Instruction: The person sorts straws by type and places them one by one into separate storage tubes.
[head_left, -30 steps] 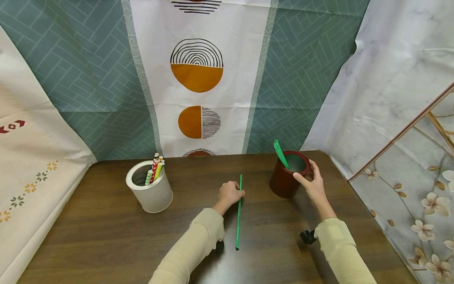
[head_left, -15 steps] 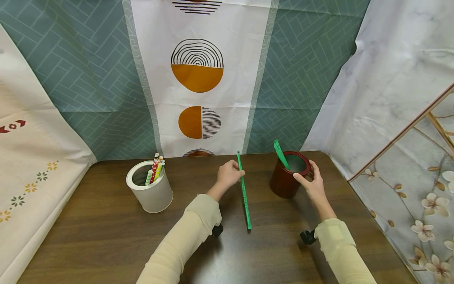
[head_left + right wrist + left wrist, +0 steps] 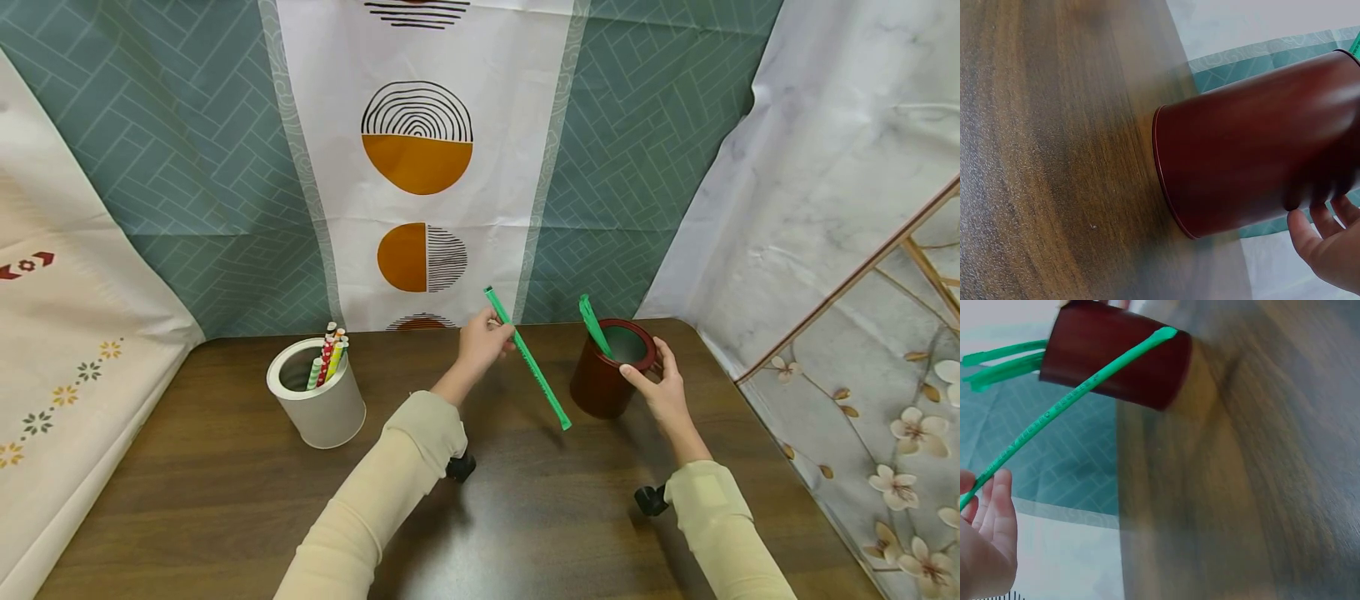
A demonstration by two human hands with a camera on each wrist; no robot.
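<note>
My left hand (image 3: 480,346) pinches a long green wrapped straw (image 3: 538,372) near its upper end, above the table. The straw slants down to the right, its lower end close to a dark red canister (image 3: 596,385). In the left wrist view, printing runs along the straw (image 3: 1060,407), which crosses in front of the canister (image 3: 1091,331). My right hand (image 3: 663,396) holds the canister by its right side, near the rim. Green wrapped straws (image 3: 1007,370) lean out of the canister's mouth. The right wrist view shows fingers (image 3: 1304,234) against the canister wall (image 3: 1241,150).
At the left of the brown table (image 3: 225,508) stands a white canister (image 3: 322,412) holding several patterned paper straws (image 3: 328,367). Behind the table hangs a patterned cloth (image 3: 615,167). A floral cloth (image 3: 862,433) borders the right side.
My left hand has lifted the green straw off the table and moved it away from me. The straw's lower end has swung right toward the red canister. My right hand stays put.
</note>
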